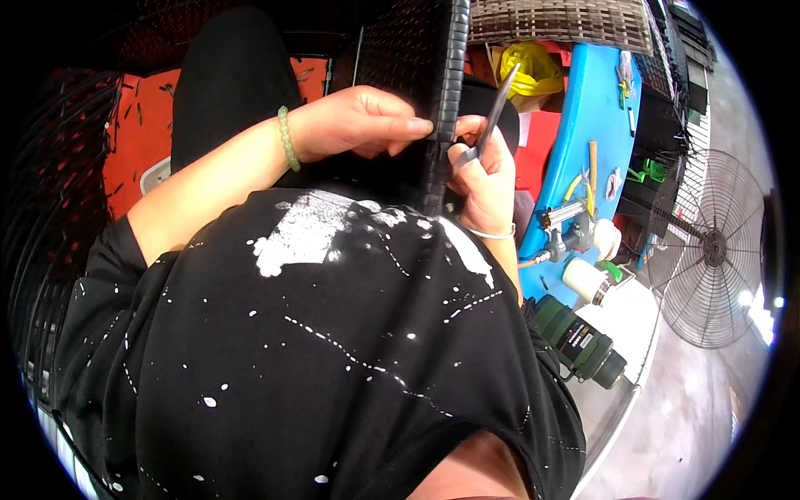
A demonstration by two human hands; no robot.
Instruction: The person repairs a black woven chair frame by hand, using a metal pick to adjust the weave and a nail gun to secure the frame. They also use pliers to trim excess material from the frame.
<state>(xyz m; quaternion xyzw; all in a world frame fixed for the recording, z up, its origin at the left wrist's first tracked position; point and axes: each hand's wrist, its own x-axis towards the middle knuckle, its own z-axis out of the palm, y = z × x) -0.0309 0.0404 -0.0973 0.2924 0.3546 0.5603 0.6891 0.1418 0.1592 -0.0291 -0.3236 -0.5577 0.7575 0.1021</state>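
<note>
A black bar wrapped in strip (pixel 450 79) runs upright in front of me. My left hand (pixel 367 125), with a green bead bracelet on its wrist, is closed, its thumb and finger pinched at the bar's left side. My right hand (pixel 487 179) is closed at the bar's right side. It grips a long grey pointed piece (pixel 498 107) that slants up to the right; I cannot tell whether this is a blade or a flat strip. The ends of my right fingers are partly hidden behind the bar.
On the right, a blue table (pixel 568 108) carries a hammer (pixel 592 167), a pneumatic tool (pixel 575 237) and a white cup (pixel 581 275). A green bottle (pixel 575 337) lies near my right elbow. Beyond stands a fan (pixel 712 248). Wicker (pixel 558 21) and a yellow bag (pixel 533 71) are ahead.
</note>
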